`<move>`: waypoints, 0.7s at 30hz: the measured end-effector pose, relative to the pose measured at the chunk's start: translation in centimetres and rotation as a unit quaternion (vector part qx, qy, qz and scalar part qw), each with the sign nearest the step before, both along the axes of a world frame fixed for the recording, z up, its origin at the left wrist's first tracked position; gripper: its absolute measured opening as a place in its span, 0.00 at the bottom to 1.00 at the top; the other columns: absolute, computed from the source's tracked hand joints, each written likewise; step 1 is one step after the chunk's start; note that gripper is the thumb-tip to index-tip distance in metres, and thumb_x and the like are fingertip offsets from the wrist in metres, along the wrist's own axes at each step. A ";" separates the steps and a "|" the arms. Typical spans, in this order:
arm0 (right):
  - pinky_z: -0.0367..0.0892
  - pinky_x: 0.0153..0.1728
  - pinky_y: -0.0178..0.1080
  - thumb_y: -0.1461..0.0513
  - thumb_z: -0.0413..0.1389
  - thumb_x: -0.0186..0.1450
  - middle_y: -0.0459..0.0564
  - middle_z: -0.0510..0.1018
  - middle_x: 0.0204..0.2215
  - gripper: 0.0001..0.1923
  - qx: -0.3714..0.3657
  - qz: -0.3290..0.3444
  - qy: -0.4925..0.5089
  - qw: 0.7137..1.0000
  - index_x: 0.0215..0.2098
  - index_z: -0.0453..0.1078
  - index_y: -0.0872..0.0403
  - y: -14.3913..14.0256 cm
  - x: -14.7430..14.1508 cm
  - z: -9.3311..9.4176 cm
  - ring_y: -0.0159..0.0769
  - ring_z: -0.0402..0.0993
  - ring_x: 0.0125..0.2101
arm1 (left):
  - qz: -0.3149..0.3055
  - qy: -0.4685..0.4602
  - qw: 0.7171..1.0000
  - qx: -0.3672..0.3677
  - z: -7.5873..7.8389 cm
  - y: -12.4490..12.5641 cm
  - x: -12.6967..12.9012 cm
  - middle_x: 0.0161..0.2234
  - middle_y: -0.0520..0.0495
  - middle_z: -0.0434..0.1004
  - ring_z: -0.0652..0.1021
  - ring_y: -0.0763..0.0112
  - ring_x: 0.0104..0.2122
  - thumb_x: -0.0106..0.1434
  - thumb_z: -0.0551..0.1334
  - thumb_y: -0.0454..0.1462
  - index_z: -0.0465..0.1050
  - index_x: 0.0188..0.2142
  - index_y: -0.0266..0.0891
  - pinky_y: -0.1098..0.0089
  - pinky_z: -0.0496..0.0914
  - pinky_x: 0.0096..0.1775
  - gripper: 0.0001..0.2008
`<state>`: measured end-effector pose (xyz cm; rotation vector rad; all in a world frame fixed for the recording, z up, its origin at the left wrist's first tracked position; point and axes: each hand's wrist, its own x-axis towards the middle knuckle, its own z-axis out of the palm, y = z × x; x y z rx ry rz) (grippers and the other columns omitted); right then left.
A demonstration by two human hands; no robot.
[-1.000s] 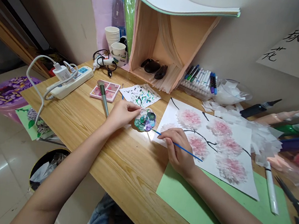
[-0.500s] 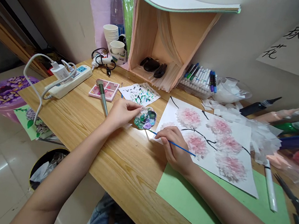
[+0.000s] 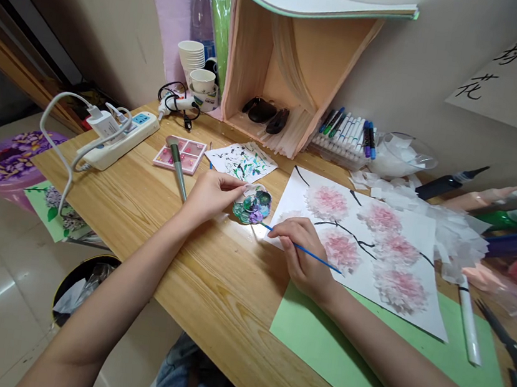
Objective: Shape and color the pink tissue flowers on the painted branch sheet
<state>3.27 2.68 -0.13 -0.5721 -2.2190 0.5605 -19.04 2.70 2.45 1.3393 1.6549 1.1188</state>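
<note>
Between thumb and fingers, my left hand (image 3: pixel 213 197) pinches the edge of a small round paint palette (image 3: pixel 252 204) smeared with green, purple and dark paint. My right hand (image 3: pixel 304 252) grips a thin blue paintbrush (image 3: pixel 317 256), its tip at the palette's lower right edge over the purple paint. Just under and beyond that hand lies a white sheet (image 3: pixel 303 189) with fluffy pink-and-white paper flowers (image 3: pixel 327 202) and black painted stems. Part of the sheet rests on green paper (image 3: pixel 304 318).
A makeup brush (image 3: pixel 177 168) leans on a pink palette case (image 3: pixel 191 149). Beyond lies a paint-daubed paper (image 3: pixel 242 160). A power strip (image 3: pixel 121 139) sits on the left. Markers (image 3: pixel 343 135), paper scraps (image 3: pixel 447 226), a white marker (image 3: pixel 469 323) and scissors (image 3: pixel 512 353) are on the right.
The paintbrush has shifted very slightly to the right at the palette's edge. My left hand and the palette look almost unmoved.
</note>
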 end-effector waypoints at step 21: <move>0.64 0.40 0.43 0.66 0.44 0.71 0.49 0.75 0.31 0.09 0.004 -0.026 0.000 1.000 0.37 0.66 0.51 0.2 0.0 0.0 0.38 0.65 0.37 | 0.004 -0.020 1.000 -0.005 0.0 0.1 0.1 0.37 0.39 0.83 0.81 0.58 0.36 0.52 0.68 0.45 0.81 0.38 0.32 0.66 0.73 0.38 0.19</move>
